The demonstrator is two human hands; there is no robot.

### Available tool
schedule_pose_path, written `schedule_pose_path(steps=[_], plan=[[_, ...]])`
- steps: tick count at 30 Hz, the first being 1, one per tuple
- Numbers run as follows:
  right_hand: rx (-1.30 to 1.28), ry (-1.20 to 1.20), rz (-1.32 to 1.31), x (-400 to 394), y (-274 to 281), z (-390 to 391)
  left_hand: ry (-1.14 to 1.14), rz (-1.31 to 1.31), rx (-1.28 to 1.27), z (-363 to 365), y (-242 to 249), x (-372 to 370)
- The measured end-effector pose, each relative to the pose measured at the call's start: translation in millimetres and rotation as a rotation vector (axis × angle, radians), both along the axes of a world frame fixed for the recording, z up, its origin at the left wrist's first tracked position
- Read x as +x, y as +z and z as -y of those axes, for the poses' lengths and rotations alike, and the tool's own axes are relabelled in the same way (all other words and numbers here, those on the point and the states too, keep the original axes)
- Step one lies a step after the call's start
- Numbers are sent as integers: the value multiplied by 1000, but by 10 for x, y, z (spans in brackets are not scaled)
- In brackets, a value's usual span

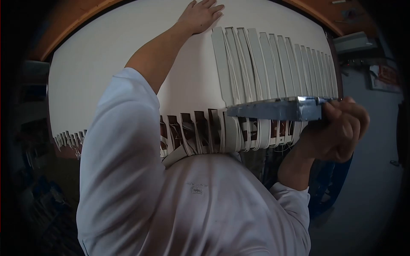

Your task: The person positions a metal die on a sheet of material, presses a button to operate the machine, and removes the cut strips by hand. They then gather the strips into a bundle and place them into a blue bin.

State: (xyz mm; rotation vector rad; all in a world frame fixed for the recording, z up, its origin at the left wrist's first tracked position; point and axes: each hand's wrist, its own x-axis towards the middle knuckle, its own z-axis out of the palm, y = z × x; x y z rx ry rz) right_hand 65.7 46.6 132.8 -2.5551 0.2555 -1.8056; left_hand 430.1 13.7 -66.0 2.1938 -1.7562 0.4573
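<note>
My left hand [200, 17] lies with fingers spread on a large white sheet [128, 55], near its far side. My right hand [346, 128] is closed around the near end of a long, narrow grey metal cutting die [273, 109]. The die points left, over the sheet, with a shiny rim along its upper edge. Beyond it runs a row of long narrow strip-shaped cuts [265, 64], with thin slivers of sheet between them. A second row of cuts [209, 130] lies on the near side, partly behind the die, with dark brown showing through.
The sheet's near edge hangs in loose slivers close to my white shirt [200, 200]. Short cut ends [68, 138] show at the left. An orange-brown frame [77, 25] borders the far side. At the right are a grey floor [371, 183] and a pale grey box-like part [352, 43].
</note>
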Motion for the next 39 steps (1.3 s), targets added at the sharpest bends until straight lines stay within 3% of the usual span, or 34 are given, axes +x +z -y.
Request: schedule_pose_path(steps=[1,3,5,8,13,16,19,21,23,24,26,28,29,31,33,35,38,39], plan=[[-56,-39,38,-204,-30,-87,3,-3,-2,2,22,-1],[68,45,167,-403,-92,-152,-1,-10,1,3,12,-8],[240,402,310,-500,-181,4,1,-21,-1,22,19,-10],[409,764,301,-648,-191,289,14,-45,-13,-13,49,-7],[516,939,139,-680,-109,803,-15,-218,-161,-135,284,-353],[580,1021,131,-620,-133,1055,-189,-712,-246,-312,594,-1124],[598,1054,323,-244,-91,878,-422,-1297,-329,-523,974,-2157],[562,1024,412,-73,-58,825,-565,-1550,-438,-562,1115,-2699],[580,1007,416,4,-61,802,-518,-1682,-567,-514,1094,-2995],[584,955,383,32,-62,797,-488,-1830,-493,-582,1185,-3052],[627,885,313,87,-128,768,-451,-1978,-735,-422,956,-3094],[538,677,277,68,-264,705,-505,-1749,-735,-472,997,-3096],[629,637,276,-15,-366,631,-454,-1603,-709,-545,973,-3072],[784,585,141,-212,-588,520,-334,-1572,-771,-566,1155,-3205],[901,606,-22,-326,-856,533,-427,-1925,-850,-383,536,-2974],[1138,707,-82,-411,-808,523,-376,-1897,-859,-471,767,-3109],[1248,799,-53,-448,-795,550,-314,-2036,-770,-566,970,-3104],[1239,835,-57,-441,-853,571,-251,-1834,-763,-546,1072,-3111]])
